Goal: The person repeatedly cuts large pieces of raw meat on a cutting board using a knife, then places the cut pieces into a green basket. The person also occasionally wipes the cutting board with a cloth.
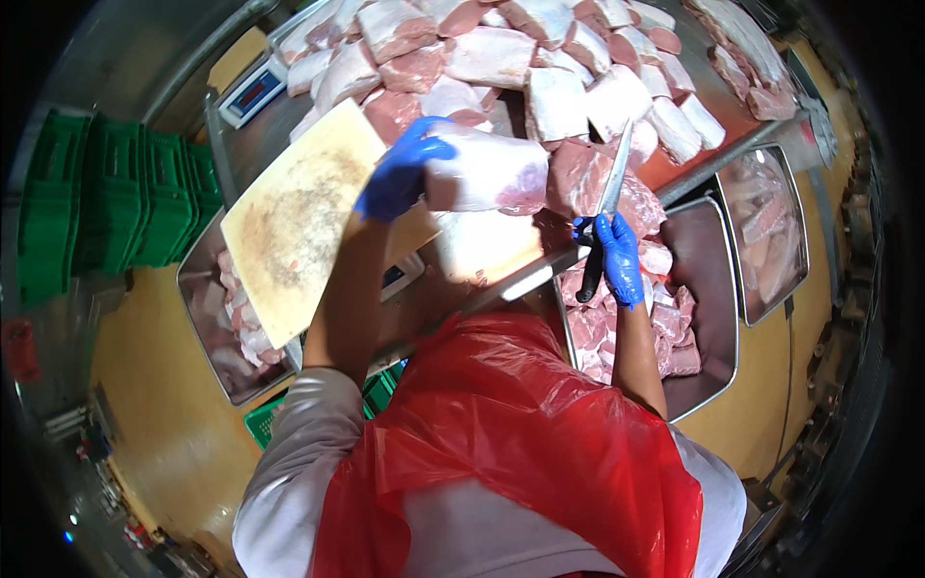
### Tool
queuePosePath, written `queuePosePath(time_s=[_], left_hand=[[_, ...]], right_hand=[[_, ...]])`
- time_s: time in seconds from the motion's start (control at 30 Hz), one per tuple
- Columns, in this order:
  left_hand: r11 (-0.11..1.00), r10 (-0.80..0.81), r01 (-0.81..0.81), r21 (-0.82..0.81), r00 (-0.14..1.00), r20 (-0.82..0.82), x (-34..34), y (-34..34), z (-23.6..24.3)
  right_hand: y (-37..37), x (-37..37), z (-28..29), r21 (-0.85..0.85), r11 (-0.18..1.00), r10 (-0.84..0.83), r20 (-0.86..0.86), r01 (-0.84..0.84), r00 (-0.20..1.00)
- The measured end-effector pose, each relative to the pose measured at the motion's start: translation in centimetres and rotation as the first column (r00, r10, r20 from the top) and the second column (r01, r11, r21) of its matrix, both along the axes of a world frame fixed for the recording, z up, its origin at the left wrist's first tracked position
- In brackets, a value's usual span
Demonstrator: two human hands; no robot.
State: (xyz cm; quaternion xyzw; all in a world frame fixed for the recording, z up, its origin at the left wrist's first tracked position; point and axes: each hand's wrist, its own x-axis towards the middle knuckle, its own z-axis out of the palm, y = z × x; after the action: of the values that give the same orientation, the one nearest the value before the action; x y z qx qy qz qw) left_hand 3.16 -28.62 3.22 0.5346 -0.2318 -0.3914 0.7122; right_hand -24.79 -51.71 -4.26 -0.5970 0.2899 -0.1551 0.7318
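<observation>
My left hand (403, 173), in a blue glove, grips the left end of a thick piece of pork loin (487, 171) with a pale fat side. That piece is held up over the front of the work table, its underside out of sight. In my right hand (619, 258), also gloved in blue, is a knife (617, 178) with a black handle, its blade pointing up and away from me. Behind the blade lies a darker red cut of meat (583, 178). A stained cutting board (306, 217) sits left of my left hand.
Many loin pieces (491, 58) are heaped across the far table. At right stand a metal tub (708, 279) with meat chunks and another tub (774, 231). A left tub (207, 332) holds trimmings. Green crates (106, 197) are stacked far left, near a scale (252, 91).
</observation>
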Motion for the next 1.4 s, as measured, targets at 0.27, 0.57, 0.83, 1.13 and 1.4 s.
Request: queuePosePath(time_s=[0.27,0.57,0.83,1.13,1.4], left_hand=[[0.79,0.468,-0.413,0.453,0.884,-0.012,2.7,20.9,0.9],[0.229,0.209,-0.818,0.528,0.571,0.794,-0.1,25.8,2.5],[0.469,-0.23,-0.71,0.526,0.477,0.849,-0.5,18.7,2.5],[0.818,0.092,-0.526,0.232,0.519,0.85,-2.1,25.2,2.7],[0.412,0.363,-0.909,-0.054,0.11,0.925,-9.0,24.9,-4.2]], right_hand=[[3.1,4.1,-0.7,-0.03,0.982,0.183,-0.014,-0.184,0.983],[7.4,11.1,2.9,-0.128,0.902,0.422,0.07,-0.411,0.904],[11.5,14.1,4.2,-0.184,0.831,0.543,0.067,-0.524,0.837],[15.0,12.0,7.1,-0.406,0.751,0.513,-0.137,-0.52,0.848],[23.1,11.1,6.4,-0.861,0.153,0.667,-0.273,-0.485,0.694]])
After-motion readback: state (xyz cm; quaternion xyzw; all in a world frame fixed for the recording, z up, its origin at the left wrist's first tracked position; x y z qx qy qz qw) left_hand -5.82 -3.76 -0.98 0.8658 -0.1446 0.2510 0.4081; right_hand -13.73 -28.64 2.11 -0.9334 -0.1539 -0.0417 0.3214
